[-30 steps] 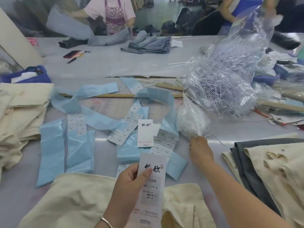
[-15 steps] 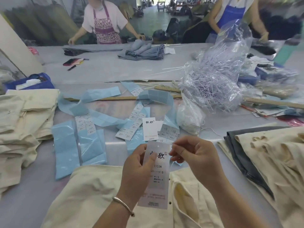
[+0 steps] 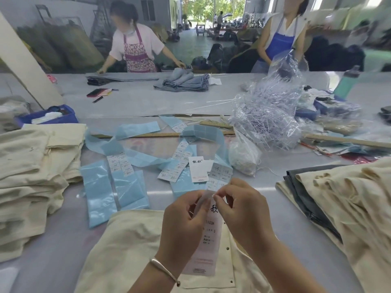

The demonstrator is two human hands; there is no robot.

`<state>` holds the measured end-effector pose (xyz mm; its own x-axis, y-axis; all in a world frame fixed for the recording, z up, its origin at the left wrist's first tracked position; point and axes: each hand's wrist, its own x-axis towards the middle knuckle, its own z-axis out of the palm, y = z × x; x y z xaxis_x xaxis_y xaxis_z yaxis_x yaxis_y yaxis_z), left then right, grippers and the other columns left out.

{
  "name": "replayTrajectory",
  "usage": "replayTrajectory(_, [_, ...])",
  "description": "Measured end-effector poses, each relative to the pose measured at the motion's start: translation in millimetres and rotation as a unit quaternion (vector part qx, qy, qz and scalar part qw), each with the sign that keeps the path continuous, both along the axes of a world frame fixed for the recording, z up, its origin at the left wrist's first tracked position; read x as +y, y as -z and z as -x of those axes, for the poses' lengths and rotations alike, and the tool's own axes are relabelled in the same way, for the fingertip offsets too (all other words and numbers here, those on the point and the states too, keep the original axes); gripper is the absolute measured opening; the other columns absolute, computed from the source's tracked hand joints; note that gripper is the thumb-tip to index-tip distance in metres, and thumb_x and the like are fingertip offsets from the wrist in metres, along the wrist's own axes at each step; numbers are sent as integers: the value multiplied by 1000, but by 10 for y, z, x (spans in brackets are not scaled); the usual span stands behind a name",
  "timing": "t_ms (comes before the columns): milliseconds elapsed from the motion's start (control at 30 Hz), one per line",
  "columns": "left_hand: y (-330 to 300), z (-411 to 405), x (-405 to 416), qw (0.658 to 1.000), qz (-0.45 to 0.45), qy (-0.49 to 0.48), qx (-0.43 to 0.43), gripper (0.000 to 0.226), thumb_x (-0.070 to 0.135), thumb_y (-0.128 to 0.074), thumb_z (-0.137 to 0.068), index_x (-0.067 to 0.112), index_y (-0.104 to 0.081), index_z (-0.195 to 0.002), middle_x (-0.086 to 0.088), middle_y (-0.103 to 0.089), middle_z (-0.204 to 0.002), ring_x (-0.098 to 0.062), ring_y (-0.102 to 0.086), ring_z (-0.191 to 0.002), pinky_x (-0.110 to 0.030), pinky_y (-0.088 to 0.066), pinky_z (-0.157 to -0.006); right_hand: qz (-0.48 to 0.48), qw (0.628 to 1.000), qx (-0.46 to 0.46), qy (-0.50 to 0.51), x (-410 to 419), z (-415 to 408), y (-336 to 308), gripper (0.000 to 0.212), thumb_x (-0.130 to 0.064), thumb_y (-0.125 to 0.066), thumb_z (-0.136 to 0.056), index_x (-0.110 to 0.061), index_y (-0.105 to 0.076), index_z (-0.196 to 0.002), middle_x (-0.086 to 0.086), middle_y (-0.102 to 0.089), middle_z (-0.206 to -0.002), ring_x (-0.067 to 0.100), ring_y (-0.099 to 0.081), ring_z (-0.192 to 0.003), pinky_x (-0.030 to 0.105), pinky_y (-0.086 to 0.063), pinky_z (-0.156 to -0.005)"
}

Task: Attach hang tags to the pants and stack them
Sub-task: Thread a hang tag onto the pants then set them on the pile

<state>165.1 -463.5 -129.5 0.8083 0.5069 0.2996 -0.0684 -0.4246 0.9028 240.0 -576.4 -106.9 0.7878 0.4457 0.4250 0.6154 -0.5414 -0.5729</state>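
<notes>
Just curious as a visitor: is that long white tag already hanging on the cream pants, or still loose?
Loose: both hands, left and right, hold the hang tag above the cream pants. No attachment shows.

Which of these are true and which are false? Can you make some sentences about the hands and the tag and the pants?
1. Both hands hold the hang tag. True: the left hand and right hand pinch it near its top.
2. The tag hangs over cream pants. True.
3. The folded stack at the left is blue. False: it is cream.
4. The grey pants lie on top of the right pile. False: cream cloth partly covers them.
5. A silver bracelet is on the left wrist. True.
</notes>
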Motion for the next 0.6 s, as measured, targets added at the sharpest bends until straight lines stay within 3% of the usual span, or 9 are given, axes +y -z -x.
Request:
replayTrajectory(100, [-26,92,28,1000,17,1,-20,14,34,-62,-91,26,-74,-89,13,-70,-81,-7,-64,-72,-15,-45,-61,-11,1000,6,-13,39,113,-35,8,-17,-70,-84,-16,-71,-76,-5,-61,-78,16,-56,-67,35,-47,-61])
replayTrajectory(200, [-71,165,97,992,116,29,-32,26,31,-51,-93,21,-74,-88,4,-73,-85,-11,-67,-78,-20,-49,-63,-55,998,16,-15,68,212,-40,7,-10,-70,-84,-14,-73,-78,-5,-62,-79,15,-60,-72,36,-50,-63])
replayTrajectory(333, [-125,215,191,984,159,75,-25,13,11,-69,-88,21,-75,-84,-1,-73,-80,-9,-66,-74,-18,-48,-63,-123,992,32,-3,95,348,-16,14,-2,-71,-81,-15,-71,-73,-9,-55,-69,7,-54,-65,19,-41,-58])
replayTrajectory(433, [-132,246,199,982,158,95,-30,9,12,-76,-81,21,-73,-82,0,-72,-75,-6,-62,-69,-18,-47,-62,-164,984,69,2,91,418,8,17,-1,-71,-80,-16,-72,-73,-8,-57,-68,7,-56,-66,12,-38,-58])
replayTrajectory(533, [-104,271,212,989,115,87,-30,18,5,-74,-82,23,-71,-80,2,-72,-75,-8,-64,-69,-26,-51,-65,-213,964,162,1,78,473,27,19,1,-69,-81,-16,-73,-72,-4,-64,-68,10,-60,-64,26,-48,-60])
replayTrajectory(600, [-81,289,233,993,66,92,-22,21,3,-72,-83,23,-69,-77,7,-71,-73,-6,-63,-68,-27,-50,-66,-236,946,221,3,72,525,35,22,2,-67,-81,-17,-73,-72,-1,-67,-68,10,-59,-59,27,-49,-56])
